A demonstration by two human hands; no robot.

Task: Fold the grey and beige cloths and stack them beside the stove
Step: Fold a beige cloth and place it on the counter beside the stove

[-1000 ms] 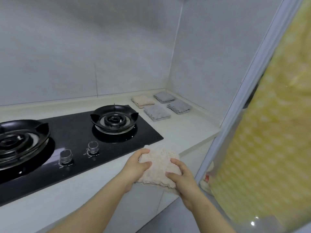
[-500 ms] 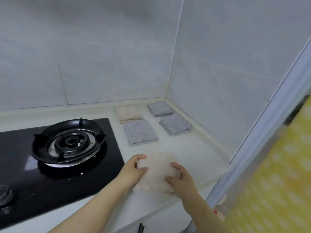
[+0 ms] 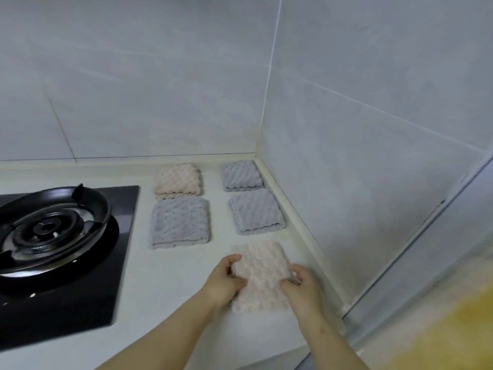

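A folded beige cloth (image 3: pixel 260 276) lay at the right end of the pale tabletop (image 3: pixel 170 284), close to the side wall (image 3: pixel 360 182), with both hands on it. The left hand (image 3: pixel 225 281) had its fingers (image 3: pixel 234 259) curled round the cloth's left edge, thumb on top. The right hand (image 3: pixel 302 289) pinched the right edge in the same way, fingers bent over the fabric. The picture was blurred there, so the near edge of the cloth may have been resting flat or lifted a little; I cannot tell which.

Four more folded cloths lay apart from one another behind it, none stacked. The near grey cloth (image 3: pixel 179 222) sat just beside the black stove (image 3: pixel 80 303), and a second beige cloth (image 3: pixel 177 180) lay right behind it. The middle grey cloth (image 3: pixel 256 210) lay along the side wall just beyond the held one, and the corner grey cloth (image 3: pixel 241 174) was tucked into the corner of the walls. A black burner ring (image 3: pixel 50 225) sat on the stove.
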